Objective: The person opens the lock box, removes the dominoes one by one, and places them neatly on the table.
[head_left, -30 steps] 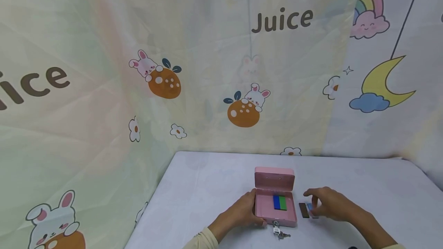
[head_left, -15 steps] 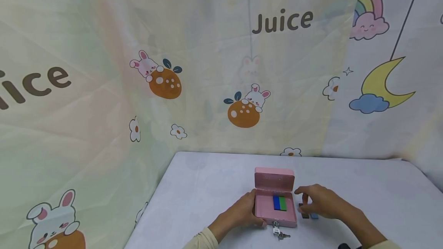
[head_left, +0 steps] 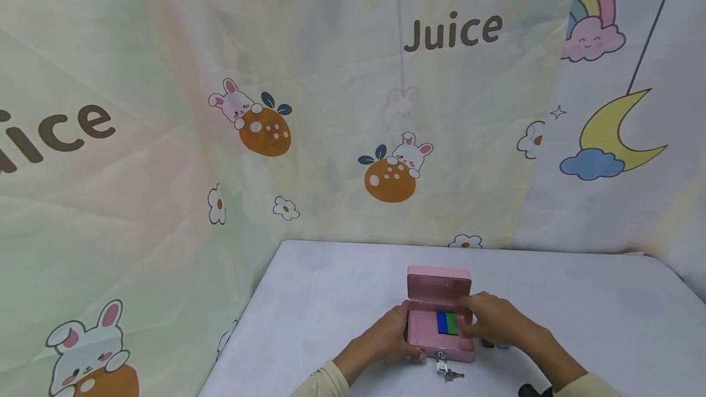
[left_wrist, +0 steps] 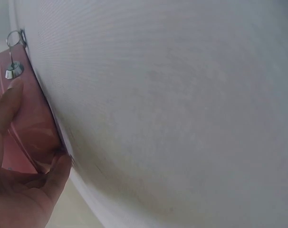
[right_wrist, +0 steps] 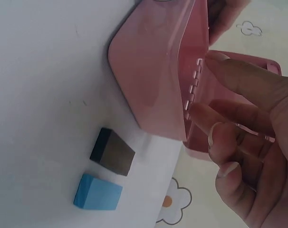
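A pink metal cash box [head_left: 423, 336] stands on the white table with its lid [head_left: 438, 287] raised. Inside lie a blue block [head_left: 442, 323] and a green block [head_left: 452, 324], side by side. My left hand [head_left: 383, 337] grips the box's near left corner, thumb on the front wall beside the lock [left_wrist: 14, 70]. Over the box's right rim reaches my right hand [right_wrist: 263, 152], fingers loosely bent, fingertips close to the green block and nothing showing between them. On the table to the right are a brown block [right_wrist: 116, 154] and a light blue block [right_wrist: 100, 194].
Keys [head_left: 452, 375] hang from the lock at the box's front, lying on the table [head_left: 331, 287]. A printed curtain [head_left: 320, 78] rises behind and to the left. A black object [head_left: 532, 391] shows at the bottom edge by the right sleeve.
My right hand has moved left, from the light blue block past the brown block to above the box's right side. My left hand keeps its place on the box.
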Demonstrator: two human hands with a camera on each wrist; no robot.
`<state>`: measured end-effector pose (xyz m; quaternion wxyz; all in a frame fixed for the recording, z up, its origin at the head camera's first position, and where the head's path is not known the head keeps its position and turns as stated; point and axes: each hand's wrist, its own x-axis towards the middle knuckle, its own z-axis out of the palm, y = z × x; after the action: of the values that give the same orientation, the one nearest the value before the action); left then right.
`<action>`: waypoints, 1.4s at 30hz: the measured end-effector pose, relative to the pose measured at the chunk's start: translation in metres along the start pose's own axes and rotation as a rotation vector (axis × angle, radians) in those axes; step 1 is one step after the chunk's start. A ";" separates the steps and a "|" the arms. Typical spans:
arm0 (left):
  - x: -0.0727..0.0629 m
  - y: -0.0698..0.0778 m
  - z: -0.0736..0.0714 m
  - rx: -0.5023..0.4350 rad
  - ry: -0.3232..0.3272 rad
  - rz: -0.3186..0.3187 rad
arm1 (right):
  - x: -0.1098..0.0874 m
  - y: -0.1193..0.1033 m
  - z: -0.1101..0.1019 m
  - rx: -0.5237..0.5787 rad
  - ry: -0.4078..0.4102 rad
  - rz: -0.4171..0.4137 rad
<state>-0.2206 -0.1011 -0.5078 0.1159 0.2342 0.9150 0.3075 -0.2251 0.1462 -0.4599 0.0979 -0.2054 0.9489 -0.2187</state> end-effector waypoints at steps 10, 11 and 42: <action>0.003 -0.002 0.001 -0.006 -0.006 0.005 | 0.007 -0.009 0.010 -0.015 0.028 0.039; 0.003 -0.002 0.001 -0.002 -0.005 0.002 | 0.007 -0.009 0.011 -0.024 0.029 0.041; 0.004 -0.006 0.004 -0.002 -0.014 -0.027 | 0.025 -0.007 0.031 -0.089 0.057 0.023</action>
<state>-0.2253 -0.1014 -0.5150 0.1265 0.2240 0.9169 0.3052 -0.2365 0.1181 -0.4860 0.0640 -0.1925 0.9623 -0.1811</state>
